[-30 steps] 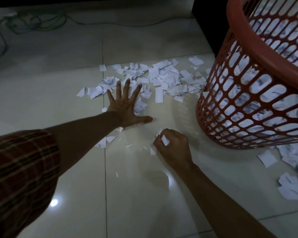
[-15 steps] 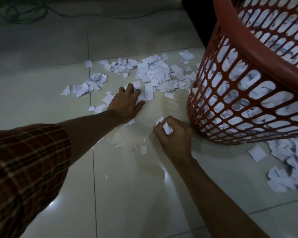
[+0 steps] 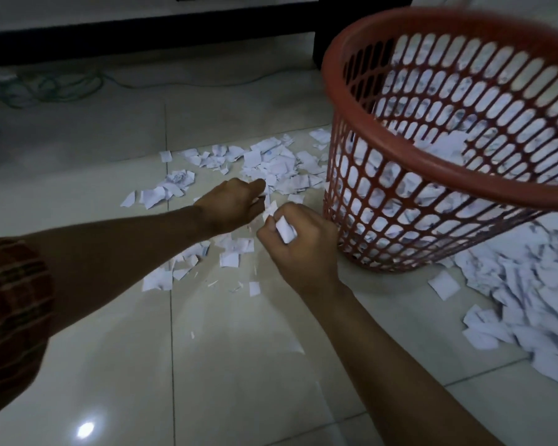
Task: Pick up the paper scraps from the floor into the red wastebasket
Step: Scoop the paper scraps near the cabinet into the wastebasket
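Scraps gathered beside the basket

Floor [image 3: 239, 365] of pale glossy tiles is taking up most of the view, with a green cable [image 3: 45, 91] lying far beyond the fingers. Next in size, the red wastebasket [image 3: 448, 175] is standing tilted just right of the right hand's knuckles, already holding a good deal of white paper. Paper scraps [image 3: 271, 169] are lying in a loose heap just past the fingertips of both hands, with more under and below the left wrist and a larger pile to the right of the basket. A plaid sleeve [image 3: 13, 317] is covering the left upper arm. The left hand [image 3: 232, 204] is curling its fingers on scraps at the heap's near edge. The right hand [image 3: 300, 243], touching or nearly touching the left, is clenching its fingers around a folded white scrap [image 3: 285, 230] poking out between them.
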